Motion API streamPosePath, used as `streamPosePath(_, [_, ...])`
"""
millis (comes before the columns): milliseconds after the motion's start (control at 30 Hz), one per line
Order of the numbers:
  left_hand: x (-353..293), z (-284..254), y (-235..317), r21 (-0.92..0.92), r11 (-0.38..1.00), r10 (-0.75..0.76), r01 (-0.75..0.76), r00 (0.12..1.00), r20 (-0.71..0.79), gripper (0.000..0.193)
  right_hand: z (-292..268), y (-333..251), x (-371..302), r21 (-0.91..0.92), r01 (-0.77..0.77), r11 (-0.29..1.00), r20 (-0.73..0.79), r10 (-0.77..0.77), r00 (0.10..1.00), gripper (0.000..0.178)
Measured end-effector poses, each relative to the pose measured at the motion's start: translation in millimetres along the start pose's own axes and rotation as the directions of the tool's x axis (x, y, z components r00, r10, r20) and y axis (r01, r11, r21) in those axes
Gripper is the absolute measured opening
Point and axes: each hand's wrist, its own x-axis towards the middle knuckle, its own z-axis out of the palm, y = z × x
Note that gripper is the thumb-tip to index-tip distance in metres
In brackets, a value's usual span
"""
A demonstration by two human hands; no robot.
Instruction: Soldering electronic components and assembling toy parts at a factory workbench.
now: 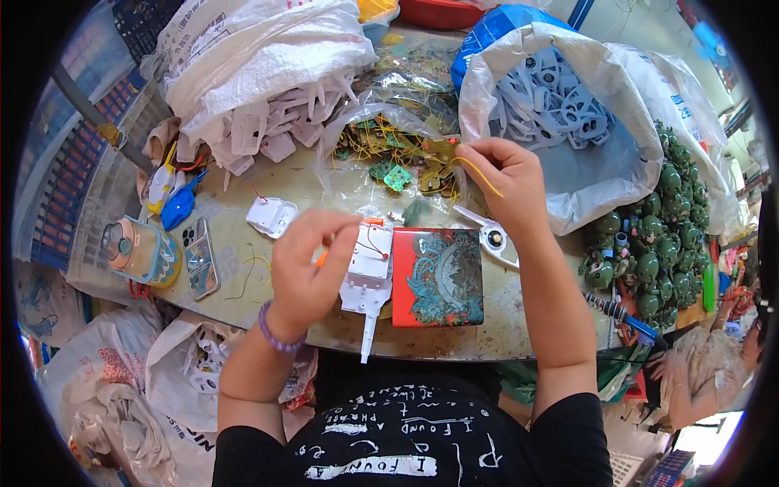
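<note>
Holding a white plastic part (367,272) over the table's (235,280) front edge, the left hand (304,264) has its fingers closed around the piece — thin red wires run across its face. The right hand (503,174) is raised farther back, thumb and fingertips pinched together on a yellow wire (480,174) just above a clear bag of small green circuit boards (389,150). A red and teal patterned tin (438,277) lies between the forearms, touching the white part's right side.
</note>
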Motion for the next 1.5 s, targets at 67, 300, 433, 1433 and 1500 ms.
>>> streamPosePath(67, [24.5, 5.0, -10.5, 0.073, 0.994, 0.074, -0.076, 0.997, 0.036, 0.017, 3.3, -1.1, -1.0, -0.056, -0.001, 0.998, 0.019, 0.002, 1.0, 0.016])
streamPosePath(300, [65.6, 37.3, -19.9, -0.586, 0.685, -0.246, 0.432, 0.895, 0.372, 0.026, 9.5, -5.6, -9.8, 0.221, -0.219, 0.95, 0.119, 0.197, 0.973, 0.018])
streamPosePath(433, [70.6, 32.1, -11.0, -0.512, 0.62, -0.365, 0.594, 0.796, 0.482, 0.025, 6.1, -6.4, -18.3, 0.324, -0.301, 0.897, 0.184, 0.252, 0.95, 0.019])
streamPosePath(1433, [15.2, -8.5, -22.3, 0.014, 0.983, -0.167, 0.184, 0.854, 0.493, 0.027, -14.0, -3.3, -74.4, -0.491, 0.479, 0.727, 0.503, -0.212, 0.838, 0.018])
streamPosePath(1500, [13.1, -9.4, -21.2, -0.129, 0.938, -0.217, 0.322, 0.835, 0.506, 0.024, -11.0, -9.6, -77.3, -0.555, 0.508, 0.659, 0.452, -0.273, 0.849, 0.021])
